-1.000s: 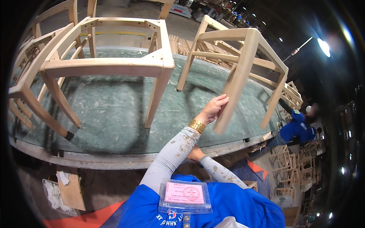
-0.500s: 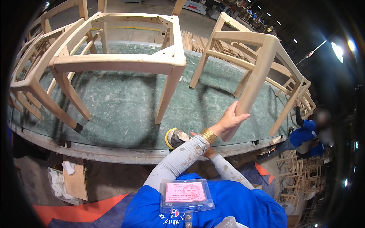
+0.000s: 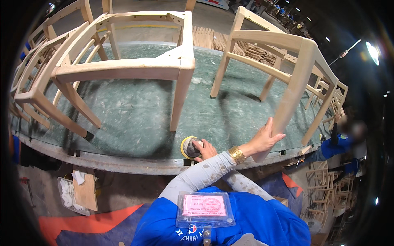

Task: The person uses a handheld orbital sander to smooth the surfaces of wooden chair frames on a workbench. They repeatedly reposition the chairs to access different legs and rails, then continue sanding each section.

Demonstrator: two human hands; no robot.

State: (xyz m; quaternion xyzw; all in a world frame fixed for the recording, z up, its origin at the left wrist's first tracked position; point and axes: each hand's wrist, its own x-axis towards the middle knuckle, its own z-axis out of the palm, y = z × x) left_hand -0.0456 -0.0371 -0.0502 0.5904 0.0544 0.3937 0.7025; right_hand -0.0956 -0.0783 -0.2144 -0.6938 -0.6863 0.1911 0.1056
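Note:
My left forearm, with a gold band at the wrist, crosses over my right one. My left hand is closed around the lower part of the near leg of a pale wooden chair frame tilted on the table. Beneath that forearm, my right hand reaches left, its fingers on a round sander with a yellow rim and dark body. The sander sits by the table's front edge. Part of my right hand's grip is hidden.
A second chair frame stands at left on the green table, with more frames behind it. Wooden pieces are stacked beyond the table. A tub of white cloths is on the floor at lower left. A co-worker stands at right.
My right hand has come out from behind the left forearm onto the sander. My left hand and the held chair frame have shifted right in the picture, and the view has moved slightly.

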